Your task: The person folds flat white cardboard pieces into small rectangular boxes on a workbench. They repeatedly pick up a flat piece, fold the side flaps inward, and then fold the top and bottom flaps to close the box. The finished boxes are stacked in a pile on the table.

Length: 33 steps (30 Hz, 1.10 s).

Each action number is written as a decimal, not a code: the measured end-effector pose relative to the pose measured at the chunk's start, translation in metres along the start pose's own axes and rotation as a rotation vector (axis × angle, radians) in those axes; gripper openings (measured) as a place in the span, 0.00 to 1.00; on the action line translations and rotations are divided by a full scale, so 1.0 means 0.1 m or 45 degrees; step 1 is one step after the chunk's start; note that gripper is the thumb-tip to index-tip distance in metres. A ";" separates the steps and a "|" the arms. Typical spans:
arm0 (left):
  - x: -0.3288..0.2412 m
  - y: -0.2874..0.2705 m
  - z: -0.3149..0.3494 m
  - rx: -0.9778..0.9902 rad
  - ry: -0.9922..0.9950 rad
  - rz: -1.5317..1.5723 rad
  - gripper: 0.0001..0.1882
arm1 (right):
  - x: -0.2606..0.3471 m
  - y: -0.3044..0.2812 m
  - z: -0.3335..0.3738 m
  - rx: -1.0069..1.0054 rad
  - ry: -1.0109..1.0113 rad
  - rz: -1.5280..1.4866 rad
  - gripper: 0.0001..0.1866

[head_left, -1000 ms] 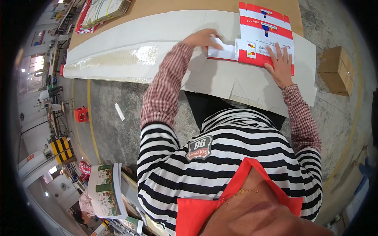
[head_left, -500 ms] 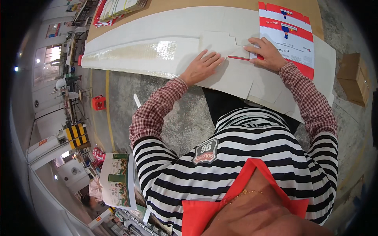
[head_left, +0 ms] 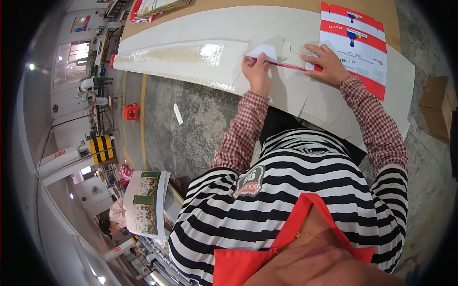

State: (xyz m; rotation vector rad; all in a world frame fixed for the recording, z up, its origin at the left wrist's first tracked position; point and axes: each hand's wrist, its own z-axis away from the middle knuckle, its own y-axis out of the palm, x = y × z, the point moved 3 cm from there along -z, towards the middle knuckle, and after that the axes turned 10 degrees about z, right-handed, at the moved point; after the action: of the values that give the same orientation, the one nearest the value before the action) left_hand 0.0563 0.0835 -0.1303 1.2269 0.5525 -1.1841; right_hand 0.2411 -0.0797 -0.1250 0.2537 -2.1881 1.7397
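A flat carton blank (head_left: pixel 287 93) lies grey side up on the table in front of me. Part of its edge is lifted and turned over as a flap (head_left: pixel 266 50), white with a red strip. My left hand (head_left: pixel 256 72) is closed in a pinch on the flap's left part. Toward the right end of the red edge, my right hand (head_left: pixel 330 66) has its thumb and fingers bent around the white and red edge. Just right of that hand lies a red and white printed carton blank (head_left: pixel 353 55), printed side up.
A pale sheet with clear tape (head_left: pixel 181 62) covers the table's left side. Stacked printed pieces (head_left: pixel 157 9) sit at the far left. An open brown box (head_left: pixel 433 105) is on the floor to the right. A red stool (head_left: pixel 131 112) and a white strip (head_left: pixel 178 114) are at left.
My left hand has gone from lying flat on the grey cardboard to pinching its flap, which now stands up white and red. My right hand stays at the red edge. The view has shifted slightly.
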 end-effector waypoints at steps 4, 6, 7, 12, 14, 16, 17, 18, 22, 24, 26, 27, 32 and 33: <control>-0.02 0.09 -0.11 0.077 0.102 -0.157 0.15 | 0.01 -0.03 0.06 -0.047 -0.025 -0.022 0.29; -0.04 0.31 -0.01 0.563 0.626 -0.790 0.18 | 0.02 -0.06 0.08 -0.038 -0.037 -0.040 0.30; -0.03 0.44 0.07 0.814 0.894 -1.094 0.19 | 0.02 -0.08 0.07 -0.005 -0.032 -0.050 0.31; 0.19 0.99 0.27 1.756 1.232 -1.486 0.47 | 0.00 -0.21 0.31 0.182 0.032 0.203 0.43; 0.25 0.91 0.14 1.779 1.099 -1.404 0.56 | -0.01 -0.31 0.51 -0.031 0.181 0.250 0.45; 0.27 0.87 0.13 1.798 1.013 -1.371 0.61 | 0.02 -0.37 0.60 -0.069 0.353 0.265 0.47; 0.28 0.87 0.12 1.800 1.025 -1.371 0.60 | 0.01 -0.38 0.60 -0.107 0.358 0.257 0.47; 0.29 0.86 0.11 1.797 1.039 -1.371 0.60 | -0.01 -0.38 0.60 -0.145 0.358 0.251 0.47; 0.37 0.84 0.12 1.787 1.151 -1.472 0.57 | -0.04 -0.35 0.61 -0.163 0.382 0.233 0.48; 0.41 0.85 0.12 1.772 1.167 -1.552 0.55 | -0.05 -0.32 0.62 -0.135 0.379 0.257 0.47; 0.44 0.84 0.14 1.755 1.207 -1.652 0.54 | -0.05 -0.27 0.63 -0.096 0.387 0.288 0.48; 0.45 0.84 0.14 1.743 1.242 -1.714 0.53 | -0.04 -0.23 0.63 -0.075 0.395 0.307 0.48; 0.52 0.85 0.16 1.722 1.274 -1.883 0.50 | 0.03 -0.21 0.61 0.047 0.359 0.462 0.52; 0.51 0.85 0.18 1.711 1.261 -1.904 0.49 | 0.06 -0.21 0.61 0.068 0.340 0.479 0.53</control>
State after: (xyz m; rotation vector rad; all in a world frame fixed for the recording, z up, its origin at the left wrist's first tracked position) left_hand 0.1467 0.0380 -0.1327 2.7925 1.7526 -2.2899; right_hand 0.2336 -0.1436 -0.1156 -0.3823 -2.0898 1.8932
